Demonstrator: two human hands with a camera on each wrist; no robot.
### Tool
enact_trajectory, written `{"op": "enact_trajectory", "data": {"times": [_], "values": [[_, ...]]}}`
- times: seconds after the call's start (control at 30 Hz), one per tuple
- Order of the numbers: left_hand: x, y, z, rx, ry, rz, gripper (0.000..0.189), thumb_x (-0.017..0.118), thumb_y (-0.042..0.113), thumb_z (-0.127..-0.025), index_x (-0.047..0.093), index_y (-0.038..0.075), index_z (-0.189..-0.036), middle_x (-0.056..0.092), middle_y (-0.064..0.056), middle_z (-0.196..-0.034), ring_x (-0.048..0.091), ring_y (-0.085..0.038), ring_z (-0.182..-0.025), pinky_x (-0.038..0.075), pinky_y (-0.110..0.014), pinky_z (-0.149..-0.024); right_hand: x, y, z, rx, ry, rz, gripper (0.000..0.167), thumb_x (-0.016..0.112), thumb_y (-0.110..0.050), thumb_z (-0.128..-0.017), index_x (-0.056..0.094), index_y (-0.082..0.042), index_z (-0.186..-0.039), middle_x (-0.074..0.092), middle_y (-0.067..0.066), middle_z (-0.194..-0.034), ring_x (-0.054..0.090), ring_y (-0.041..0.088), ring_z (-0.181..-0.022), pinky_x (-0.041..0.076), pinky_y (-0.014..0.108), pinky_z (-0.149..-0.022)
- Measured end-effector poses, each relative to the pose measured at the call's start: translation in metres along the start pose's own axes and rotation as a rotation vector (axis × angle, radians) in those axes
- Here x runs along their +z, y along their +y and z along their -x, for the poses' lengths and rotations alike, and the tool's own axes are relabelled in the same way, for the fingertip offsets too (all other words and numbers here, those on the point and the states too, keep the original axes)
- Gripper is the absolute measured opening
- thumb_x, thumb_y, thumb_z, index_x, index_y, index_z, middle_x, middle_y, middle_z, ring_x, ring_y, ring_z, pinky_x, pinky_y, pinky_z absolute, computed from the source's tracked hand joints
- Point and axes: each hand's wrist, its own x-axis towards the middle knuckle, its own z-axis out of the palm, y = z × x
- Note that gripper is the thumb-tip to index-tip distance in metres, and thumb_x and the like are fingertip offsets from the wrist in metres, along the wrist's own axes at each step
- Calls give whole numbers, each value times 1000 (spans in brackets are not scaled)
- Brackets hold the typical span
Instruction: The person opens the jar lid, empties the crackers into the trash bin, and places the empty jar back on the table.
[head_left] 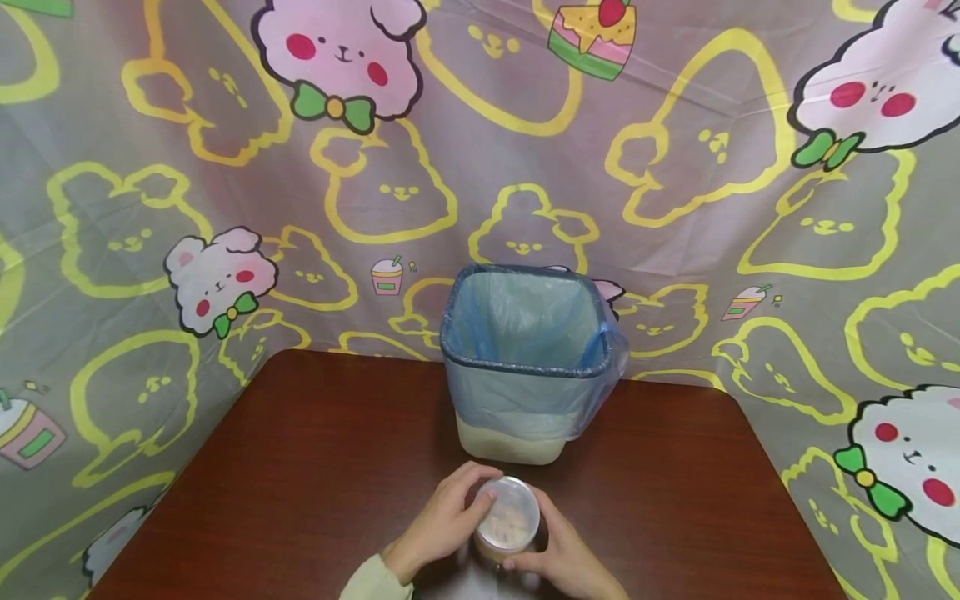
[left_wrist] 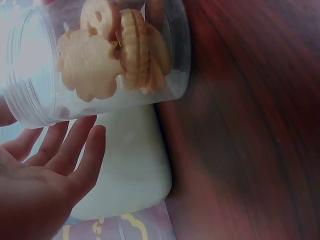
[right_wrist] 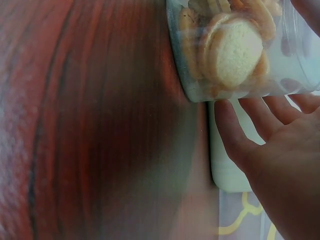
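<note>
A round clear plastic cookie jar (head_left: 512, 515) with a see-through lid stands upright near the front of the table. My left hand (head_left: 444, 518) grips it at the lid end, thumb over the lid's edge and fingers round the far side. From the other side my right hand (head_left: 564, 552) holds the jar's body between thumb and fingers. Through the wall in the left wrist view I see a flower-shaped cookie (left_wrist: 91, 65) and a sandwich cookie (left_wrist: 134, 49). The right wrist view shows a round sandwich cookie (right_wrist: 235, 52) close to the jar's base.
Just beyond the jar stands a pale trash bin (head_left: 510, 446), lined with a blue plastic bag (head_left: 517, 396) folded over its rim. The dark red-brown table (head_left: 337, 467) carries both. A curtain (head_left: 465, 167) with cartoon animals hangs along the back and sides.
</note>
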Motion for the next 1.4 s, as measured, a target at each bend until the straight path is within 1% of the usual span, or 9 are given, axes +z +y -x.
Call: {"op": "enact_trajectory", "data": {"times": [0.23, 0.27, 0.43, 0.5, 0.73, 0.97, 1.13, 1.2, 1.4], "values": [[-1, -3, 3, -2, 39, 20, 19, 57, 14, -96, 65, 11, -113, 65, 4, -108, 60, -5, -96, 52, -24, -80, -1, 1, -1, 1, -5, 1, 89, 87, -30, -68, 39, -22, -142, 51, 2, -139, 50, 13, -120, 35, 16, -101], [-1, -3, 4, -2, 44, 22, 18, 56, 14, -97, 64, 11, -113, 65, 4, -107, 60, -5, -96, 52, -23, -79, -1, 1, -1, 5, -6, -1, 89, 87, -30, -68, 39, -24, -142, 51, 1, -139, 49, 12, -120, 35, 16, -101], [-2, -4, 5, -27, 55, 37, 16, 56, 18, -97, 65, 16, -110, 64, 6, -106, 60, -4, -94, 52, -22, -78, -1, 2, -1, -31, 0, 5, 88, 87, -27, -69, 40, -22, -142, 51, 2, -138, 49, 11, -121, 36, 16, -101], [-2, -4, 5, -35, 55, 40, 15, 56, 19, -98, 64, 17, -110, 64, 6, -106, 60, -5, -94, 52, -22, -77, 0, 2, -1, -27, 0, 3, 88, 87, -26, -68, 40, -23, -142, 51, 1, -138, 49, 10, -121, 35, 17, -102], [-3, -4, 6, -47, 48, 50, 15, 56, 18, -98, 64, 16, -110, 64, 4, -106, 60, -6, -94, 51, -22, -76, -1, 0, -2, 47, -6, -6, 90, 89, -30, -66, 40, -27, -141, 50, -7, -139, 47, 11, -123, 34, 18, -104], [-4, -5, 7, -66, 55, 36, 15, 56, 20, -97, 64, 16, -109, 64, 5, -107, 60, -7, -97, 52, -22, -77, -2, 0, -2, 62, -14, -10, 91, 89, -30, -66, 39, -28, -142, 50, -6, -139, 47, 12, -123, 34, 18, -104], [-4, -4, 9, -70, 63, 32, 14, 58, 19, -97, 64, 16, -108, 64, 5, -106, 59, -4, -93, 51, -21, -75, -2, 0, -2, 43, -11, -11, 91, 89, -28, -66, 39, -27, -142, 51, -3, -139, 48, 15, -124, 33, 17, -104], [-4, -5, 10, -65, 68, 30, 13, 58, 18, -96, 64, 16, -108, 64, 5, -105, 58, -4, -92, 51, -21, -74, -2, 0, -2, 39, -10, -8, 91, 89, -28, -66, 40, -27, -142, 51, -3, -139, 47, 15, -125, 33, 17, -105], [-5, -3, 12, -85, 73, 53, 12, 59, 19, -96, 64, 18, -107, 64, 8, -106, 59, -5, -94, 52, -21, -74, -2, -1, -2, 61, -10, -5, 91, 89, -29, -65, 40, -29, -142, 50, -9, -139, 46, 9, -125, 32, 18, -106]]}}
